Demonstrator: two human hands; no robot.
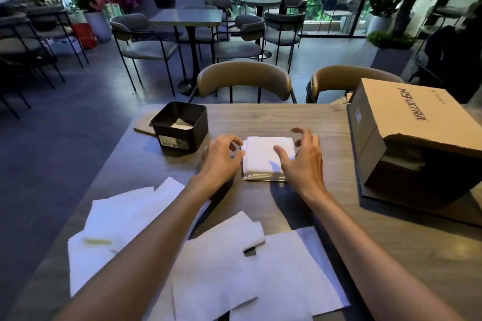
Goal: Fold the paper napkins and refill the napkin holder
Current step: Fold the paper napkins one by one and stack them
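A stack of folded white napkins [263,156] lies mid-table on a shiny metal plate [263,177]. My left hand [221,156] is at the stack's left edge, its fingertips touching the top napkin's side. My right hand [302,156] hovers over the stack's right edge with fingers spread, holding nothing. The black square napkin holder [180,126] stands to the left behind the stack, with a few white napkins low inside it. Several unfolded white napkins [214,263] lie spread over the near part of the table under my forearms.
A cardboard box [417,143] lies on its side at the right, its open end facing me. A flat wooden coaster [143,125] pokes out beside the holder. Two tan chairs [243,81] stand at the wooden table's [313,117] far edge.
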